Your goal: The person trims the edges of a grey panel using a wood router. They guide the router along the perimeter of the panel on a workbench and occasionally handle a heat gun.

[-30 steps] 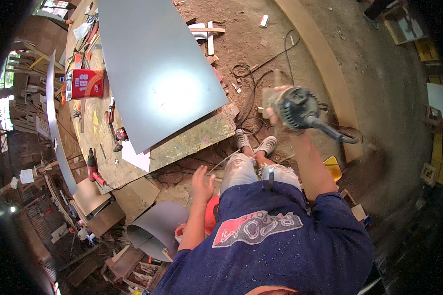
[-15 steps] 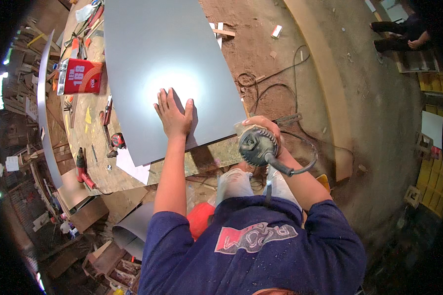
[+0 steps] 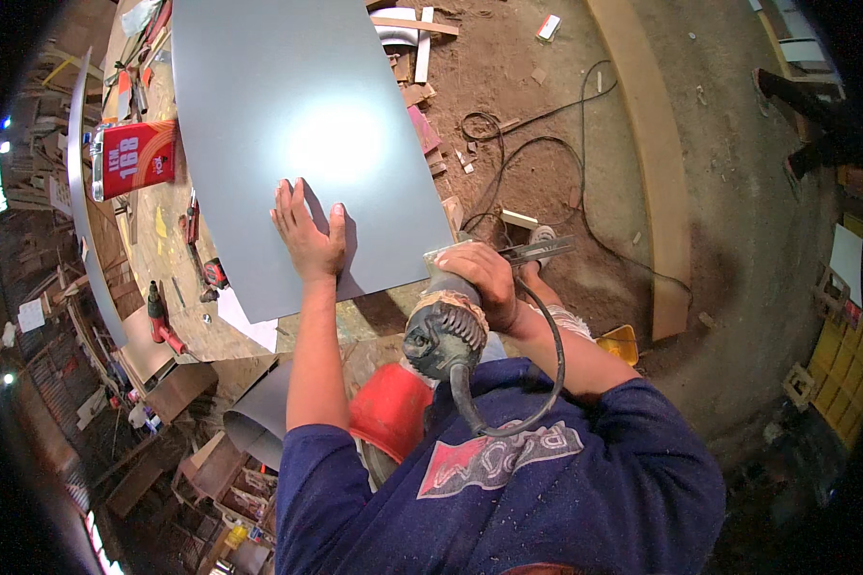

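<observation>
I had the left hand [image 3: 310, 240] open, fingers spread, seemingly resting palm down on the large smooth grey sheet [image 3: 278, 86] that lay across the paint-stained wooden bench [image 3: 203, 329]. The right hand [image 3: 479, 273] was gripping the dusty dark corded power tool [image 3: 443, 333] at the sheet's near right corner; I could not tell whether the two touched. I saw no worked mark along the visible edges, so I judged the edge work barely begun, nearly all left.

Stained wooden tabletop [image 3: 207, 335], large grey sheet [image 3: 259, 115] lying flat on it, a white paper [image 3: 247, 324] partly under this sheet, a red-and-black tape measure [image 3: 216, 274], a pistol-shaped red tool [image 3: 158, 310], a red can [image 3: 139, 160] toward the left edge.
</observation>
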The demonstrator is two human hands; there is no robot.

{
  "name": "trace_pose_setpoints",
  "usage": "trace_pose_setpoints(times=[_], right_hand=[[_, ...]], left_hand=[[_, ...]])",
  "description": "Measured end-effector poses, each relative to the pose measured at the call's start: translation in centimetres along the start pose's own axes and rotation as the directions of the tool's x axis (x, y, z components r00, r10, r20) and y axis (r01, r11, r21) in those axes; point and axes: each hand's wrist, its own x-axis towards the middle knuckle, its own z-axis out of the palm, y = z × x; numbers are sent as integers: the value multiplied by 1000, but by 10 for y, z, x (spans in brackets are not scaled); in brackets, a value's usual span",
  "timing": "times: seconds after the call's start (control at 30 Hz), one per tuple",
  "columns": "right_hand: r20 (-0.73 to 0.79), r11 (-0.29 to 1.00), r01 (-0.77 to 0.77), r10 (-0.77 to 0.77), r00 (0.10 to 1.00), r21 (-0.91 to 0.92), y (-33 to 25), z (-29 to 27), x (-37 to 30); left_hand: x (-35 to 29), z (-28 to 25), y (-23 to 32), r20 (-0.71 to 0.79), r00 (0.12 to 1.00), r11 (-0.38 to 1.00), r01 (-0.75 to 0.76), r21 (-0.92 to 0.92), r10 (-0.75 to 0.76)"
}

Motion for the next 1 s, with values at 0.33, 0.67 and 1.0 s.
trace_pose_setpoints(times=[0.33,0.67,1.0], right_hand=[[-24,999,36,-37,999,-37,5,2,6],[-32,999,43,-44,998,-28,30,7,41],[-164,993,103,-110,980,-51,73,20,102]], left_hand=[[1,1,1,31,1000,1000,-8,12,7],[-1,1,0,32,998,998,-54,21,54],[-1,-2,0,48,994,995,-95,21,94]])
